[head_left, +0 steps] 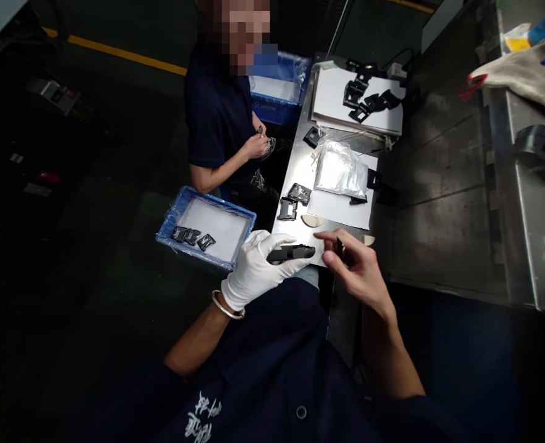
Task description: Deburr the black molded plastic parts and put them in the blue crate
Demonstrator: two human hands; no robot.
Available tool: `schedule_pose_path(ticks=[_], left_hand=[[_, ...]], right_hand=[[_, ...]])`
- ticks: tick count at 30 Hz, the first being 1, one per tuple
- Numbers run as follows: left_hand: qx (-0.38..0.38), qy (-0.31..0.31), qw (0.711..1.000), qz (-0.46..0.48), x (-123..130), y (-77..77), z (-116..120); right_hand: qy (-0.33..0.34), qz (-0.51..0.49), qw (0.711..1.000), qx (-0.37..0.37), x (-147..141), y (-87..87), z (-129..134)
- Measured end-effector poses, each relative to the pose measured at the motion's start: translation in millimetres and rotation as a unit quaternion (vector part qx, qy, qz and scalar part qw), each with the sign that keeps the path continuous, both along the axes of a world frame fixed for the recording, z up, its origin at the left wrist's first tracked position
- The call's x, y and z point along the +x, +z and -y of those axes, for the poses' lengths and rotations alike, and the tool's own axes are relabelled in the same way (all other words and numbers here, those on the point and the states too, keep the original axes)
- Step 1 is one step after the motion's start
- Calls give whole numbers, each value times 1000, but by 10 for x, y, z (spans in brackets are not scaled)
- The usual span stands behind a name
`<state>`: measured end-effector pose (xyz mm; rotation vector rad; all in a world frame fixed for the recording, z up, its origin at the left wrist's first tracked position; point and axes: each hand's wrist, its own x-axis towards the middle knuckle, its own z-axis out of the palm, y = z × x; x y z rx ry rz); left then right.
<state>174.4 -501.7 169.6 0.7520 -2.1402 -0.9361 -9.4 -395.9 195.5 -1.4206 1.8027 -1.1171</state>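
My left hand (pixel 254 264), in a white glove, grips a black plastic part (pixel 293 252) between thumb and fingers, its long side turned toward my right hand. Bare and curled, my right hand (pixel 358 264) is just right of that part, apart from it. Something small and dark (pixel 340 248) shows among its fingers, too unclear to name. Just beyond the hands, on the metal table (pixel 295 169), lie a black frame-like part (pixel 287 208), a bagged black part (pixel 299 194) and a pale half-round piece (pixel 312 220).
A blue lined bin (pixel 173 212) with several bagged parts stands left. Clear plastic bags (pixel 341 169) lie on paper; a paper stack (pixel 327 98) bears several black parts. A co-worker (pixel 217 117) sits beyond, beside another blue bin (pixel 272 111). A metal ledge at right holds a work glove (pixel 526 74).
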Motion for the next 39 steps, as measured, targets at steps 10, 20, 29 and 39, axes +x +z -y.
schedule_pose_path(ticks=[10,20,29,39], left_hand=[[109,60,990,-70,-57,-127,-21],[178,-40,982,-43,5,-59,18],[76,-40,996,1,18,-134,-43],[5,-6,1000,-14,1,-71,-25]], right_hand=[[-13,111,993,-43,350,-213,-33],[-43,131,990,-34,266,-217,-106],[-59,248,967,-1,104,-139,-196],[-3,-114,990,-86,96,61,-207]])
